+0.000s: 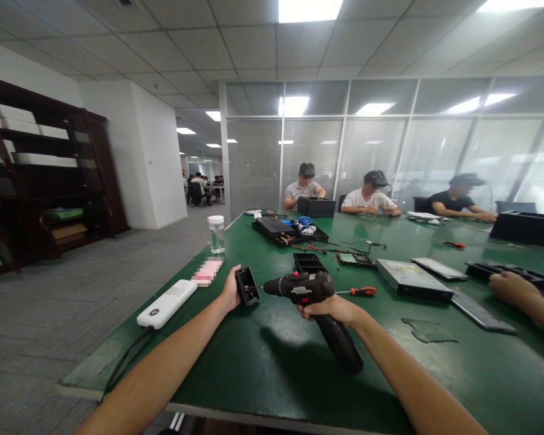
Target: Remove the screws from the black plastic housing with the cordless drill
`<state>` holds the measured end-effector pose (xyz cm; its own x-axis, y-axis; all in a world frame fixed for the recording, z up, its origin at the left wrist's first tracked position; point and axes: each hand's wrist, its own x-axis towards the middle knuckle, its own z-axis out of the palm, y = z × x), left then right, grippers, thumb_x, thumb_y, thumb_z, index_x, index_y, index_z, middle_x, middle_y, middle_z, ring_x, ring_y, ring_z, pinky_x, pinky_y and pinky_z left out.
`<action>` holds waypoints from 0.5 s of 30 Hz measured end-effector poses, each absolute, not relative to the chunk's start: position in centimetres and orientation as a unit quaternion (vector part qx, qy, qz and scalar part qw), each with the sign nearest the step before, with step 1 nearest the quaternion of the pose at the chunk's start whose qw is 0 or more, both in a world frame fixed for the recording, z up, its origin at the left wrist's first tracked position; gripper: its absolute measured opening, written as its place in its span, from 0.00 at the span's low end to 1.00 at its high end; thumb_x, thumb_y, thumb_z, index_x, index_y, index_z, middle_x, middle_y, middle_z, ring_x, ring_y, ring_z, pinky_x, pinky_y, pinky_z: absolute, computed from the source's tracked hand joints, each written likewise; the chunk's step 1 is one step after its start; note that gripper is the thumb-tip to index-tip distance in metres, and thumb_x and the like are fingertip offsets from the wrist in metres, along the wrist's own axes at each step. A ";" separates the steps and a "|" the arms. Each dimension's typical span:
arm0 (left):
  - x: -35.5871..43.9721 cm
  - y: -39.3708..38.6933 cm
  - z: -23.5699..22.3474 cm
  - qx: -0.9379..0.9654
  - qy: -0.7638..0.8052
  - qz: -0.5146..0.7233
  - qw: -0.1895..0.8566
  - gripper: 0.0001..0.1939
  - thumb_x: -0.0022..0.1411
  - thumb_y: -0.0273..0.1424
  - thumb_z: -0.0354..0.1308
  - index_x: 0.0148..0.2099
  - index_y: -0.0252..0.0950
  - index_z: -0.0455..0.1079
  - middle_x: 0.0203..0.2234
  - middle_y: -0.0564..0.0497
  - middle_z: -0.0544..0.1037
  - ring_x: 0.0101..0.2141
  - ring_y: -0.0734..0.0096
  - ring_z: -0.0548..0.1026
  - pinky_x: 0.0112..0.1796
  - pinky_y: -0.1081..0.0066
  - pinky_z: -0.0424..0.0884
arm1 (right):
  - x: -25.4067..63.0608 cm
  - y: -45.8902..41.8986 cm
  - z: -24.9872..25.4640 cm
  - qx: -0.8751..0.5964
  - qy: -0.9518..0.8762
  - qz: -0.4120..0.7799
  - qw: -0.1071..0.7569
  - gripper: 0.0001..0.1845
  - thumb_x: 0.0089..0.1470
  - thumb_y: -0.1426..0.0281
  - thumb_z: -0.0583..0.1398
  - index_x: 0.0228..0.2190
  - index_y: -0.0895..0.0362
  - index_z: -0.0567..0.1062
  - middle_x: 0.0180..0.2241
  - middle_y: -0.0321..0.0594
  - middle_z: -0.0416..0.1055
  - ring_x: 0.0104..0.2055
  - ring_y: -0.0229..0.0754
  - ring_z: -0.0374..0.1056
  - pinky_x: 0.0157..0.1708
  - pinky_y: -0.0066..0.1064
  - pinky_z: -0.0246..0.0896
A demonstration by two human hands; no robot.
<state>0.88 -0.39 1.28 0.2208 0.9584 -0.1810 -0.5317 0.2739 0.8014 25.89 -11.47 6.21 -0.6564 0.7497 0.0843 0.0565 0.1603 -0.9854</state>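
My left hand (230,290) is closed on a small black plastic box (248,286), tilted so its hollow side faces right. Some small parts show inside the box, too small to name. My right hand (333,309) grips a black cordless drill (306,286) by its handle, fingers wrapped near the trigger. The drill points left, and its bit reaches to the box's opening; whether it touches anything inside, I cannot tell. Just right of the drill lies an orange-handled screwdriver (363,291). Behind the drill is a black tray with compartments (309,263).
A white power bank (167,304) with a cable, a pink phone-like item (208,272) and a clear jar (216,234) line the left edge. Metal drive (412,279), circuit board (354,259) and cables lie to the right. A co-worker's hand (512,289) reaches in at right.
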 end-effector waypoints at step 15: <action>1.0 -0.5 1.2 0.304 0.350 0.526 0.712 0.17 0.43 0.44 0.46 0.24 0.34 0.60 0.16 0.51 0.65 0.17 0.70 0.66 0.22 0.66 0.64 | 25.8 -11.6 6.4 -0.278 -0.701 0.586 0.297 0.14 0.37 0.70 0.58 0.30 0.65 0.67 0.27 0.40 0.61 0.26 0.33 0.57 0.27 0.27 0.54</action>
<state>1.00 -0.47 1.24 0.2004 0.9633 -0.1788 -0.5369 0.2606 0.8024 25.82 -11.56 6.40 -0.6684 0.7382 0.0910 0.0417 0.1593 -0.9863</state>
